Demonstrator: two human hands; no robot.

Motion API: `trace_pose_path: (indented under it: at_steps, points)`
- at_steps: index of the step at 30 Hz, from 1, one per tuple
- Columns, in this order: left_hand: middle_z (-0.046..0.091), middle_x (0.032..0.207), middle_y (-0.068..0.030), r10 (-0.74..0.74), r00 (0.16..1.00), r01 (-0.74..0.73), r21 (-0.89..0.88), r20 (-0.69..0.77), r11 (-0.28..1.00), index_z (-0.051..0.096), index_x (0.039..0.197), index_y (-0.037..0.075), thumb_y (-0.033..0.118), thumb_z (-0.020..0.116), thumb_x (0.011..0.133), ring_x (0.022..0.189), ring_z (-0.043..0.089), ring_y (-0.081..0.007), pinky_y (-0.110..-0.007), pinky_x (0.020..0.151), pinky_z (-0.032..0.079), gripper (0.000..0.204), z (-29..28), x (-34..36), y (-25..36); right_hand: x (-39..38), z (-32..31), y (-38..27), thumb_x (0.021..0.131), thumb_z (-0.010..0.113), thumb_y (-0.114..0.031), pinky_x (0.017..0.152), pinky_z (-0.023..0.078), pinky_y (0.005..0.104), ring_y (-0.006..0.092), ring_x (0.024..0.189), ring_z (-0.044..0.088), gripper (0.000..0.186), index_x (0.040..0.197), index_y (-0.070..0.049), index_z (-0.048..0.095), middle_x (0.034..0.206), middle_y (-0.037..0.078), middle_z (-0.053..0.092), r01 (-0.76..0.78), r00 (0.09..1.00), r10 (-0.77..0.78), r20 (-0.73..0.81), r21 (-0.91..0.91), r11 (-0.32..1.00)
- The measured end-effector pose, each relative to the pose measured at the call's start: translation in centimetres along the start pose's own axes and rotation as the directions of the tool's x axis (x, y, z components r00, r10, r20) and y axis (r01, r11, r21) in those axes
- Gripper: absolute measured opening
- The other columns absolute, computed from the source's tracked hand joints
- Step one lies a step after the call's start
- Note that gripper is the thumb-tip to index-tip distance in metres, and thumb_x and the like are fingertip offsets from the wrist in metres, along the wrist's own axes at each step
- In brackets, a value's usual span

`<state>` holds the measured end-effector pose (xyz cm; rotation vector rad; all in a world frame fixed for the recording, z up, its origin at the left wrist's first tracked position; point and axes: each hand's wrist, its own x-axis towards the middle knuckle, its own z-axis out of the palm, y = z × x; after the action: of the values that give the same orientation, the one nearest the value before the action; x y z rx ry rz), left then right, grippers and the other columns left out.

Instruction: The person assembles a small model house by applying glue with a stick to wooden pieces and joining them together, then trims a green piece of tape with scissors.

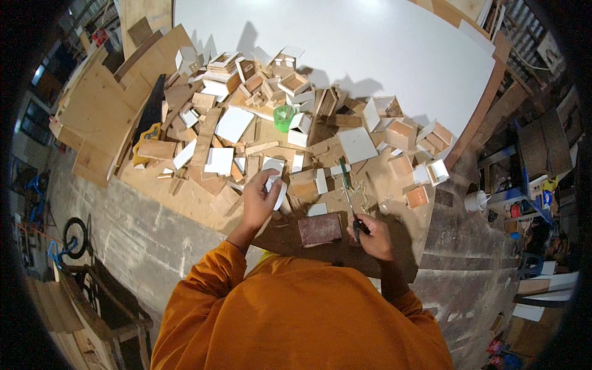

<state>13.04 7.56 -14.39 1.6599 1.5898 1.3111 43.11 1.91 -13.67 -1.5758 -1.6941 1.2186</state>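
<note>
My left hand (pixel 261 198) is closed round a small white-faced wood piece (pixel 274 164), holding it over the near middle of the cluttered table. In my right hand (pixel 374 236) is a long, thin tool (pixel 349 196) with a black handle and a green part toward its far end; it looks like a slim saw, but I cannot make out its exact kind. The tool points away from me and stays apart from the white piece. Between my hands, close to my body, lies a reddish-brown block (pixel 320 230). Shavings (pixel 361 200) are strewn beside the tool.
Small white and bare-wood boxes (pixel 399 134) and offcuts crowd the table. A green cup (pixel 283 117) stands among them. At the left lies a handsaw (pixel 148 132) with a yellow handle. Behind is a large white panel (pixel 345 43); plywood sheets (pixel 92 117) lean at the left.
</note>
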Motion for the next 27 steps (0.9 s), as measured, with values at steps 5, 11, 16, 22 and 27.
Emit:
trace_pose_path:
  at_steps: [5,11,16,22,27]
  points:
    - [0.060,0.081,-0.0134,0.140,0.981,-0.146,-0.035,-0.135,0.989,0.063,0.102,0.000,0.009,0.062,0.088,0.071,0.056,-0.0195,-0.029,0.067,0.045,0.017,0.0,2.4,-1.0,-0.1,0.2,0.5,0.086,0.071,-0.015,0.058,0.047,0.0252,0.0079,0.062,0.056,0.026,0.107,-0.001,0.064,0.074,0.003,0.063,0.064,0.997,-0.064,-0.049,-0.010,0.998]
    - [0.053,0.125,-0.0218,0.171,0.978,-0.115,0.372,-0.122,0.921,0.059,0.118,0.005,0.008,0.067,0.078,0.117,0.049,-0.0400,-0.048,0.098,0.039,0.041,-0.4,6.0,-2.8,0.0,0.5,2.3,0.084,0.074,-0.024,0.061,0.049,0.0274,0.0117,0.064,0.060,0.031,0.105,-0.004,0.065,0.076,0.011,0.066,0.038,0.997,-0.033,-0.074,0.074,0.997]
    - [0.040,0.140,-0.0205,0.310,0.951,-0.264,0.510,-0.005,0.818,0.056,0.127,0.010,0.012,0.071,0.073,0.128,0.037,-0.0443,-0.054,0.105,0.030,0.056,1.6,1.7,-1.1,0.0,0.3,2.6,0.083,0.074,-0.024,0.061,0.049,0.0276,0.0117,0.064,0.060,0.030,0.105,-0.005,0.066,0.074,0.010,0.065,0.037,0.996,-0.033,-0.088,0.043,0.998]
    - [0.063,0.107,-0.0110,0.453,0.658,-0.660,0.171,0.602,0.731,0.065,0.101,0.007,0.012,0.062,0.076,0.101,0.060,-0.0325,-0.043,0.085,0.049,0.026,4.3,-1.0,0.5,0.0,0.3,3.1,0.083,0.075,-0.023,0.062,0.050,0.0287,0.0151,0.065,0.062,0.029,0.104,-0.006,0.065,0.076,0.010,0.066,0.055,0.994,-0.055,-0.093,0.005,0.998]
    - [0.063,0.106,-0.0127,0.199,0.688,-0.535,0.303,0.698,0.788,0.065,0.097,0.005,0.010,0.057,0.078,0.098,0.062,-0.0326,-0.043,0.076,0.053,0.021,5.1,-0.7,2.6,0.4,0.2,2.7,0.083,0.075,-0.027,0.063,0.051,0.0303,0.0167,0.067,0.063,0.034,0.108,-0.006,0.065,0.081,0.011,0.067,0.042,0.999,-0.042,-0.035,0.010,0.999]
